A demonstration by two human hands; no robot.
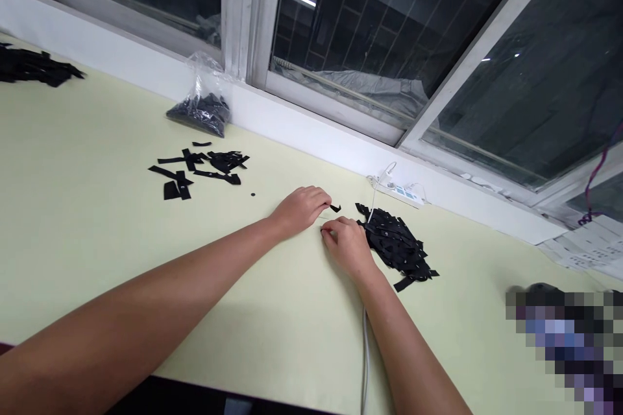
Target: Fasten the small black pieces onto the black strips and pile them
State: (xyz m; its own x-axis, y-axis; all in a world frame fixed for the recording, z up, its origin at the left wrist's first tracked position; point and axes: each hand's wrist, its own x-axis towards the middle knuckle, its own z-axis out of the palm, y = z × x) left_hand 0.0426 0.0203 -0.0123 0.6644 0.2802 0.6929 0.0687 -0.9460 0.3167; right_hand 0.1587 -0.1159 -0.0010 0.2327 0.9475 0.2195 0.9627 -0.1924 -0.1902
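Observation:
My left hand (302, 209) is closed over the tabletop, and a short black fabric strip (335, 208) sticks out from its fingertips. Just right of it, my right hand (349, 243) is in a pinch, with a tiny dark bit showing at the fingertips that is too small to name. A thin pale line, perhaps a thread, runs between the two hands. Beside my right hand lies a big pile of black strips (396, 243), some with small light dots. Farther left are several loose black strips (219, 162) and a small black disc (253, 194).
A clear plastic bag (202, 104) of black pieces stands against the windowsill. More black strips (36, 66) lie at the far left. A white power strip (399, 192) sits at the back, and a white cable (365, 356) crosses the table. The right corner is blurred out.

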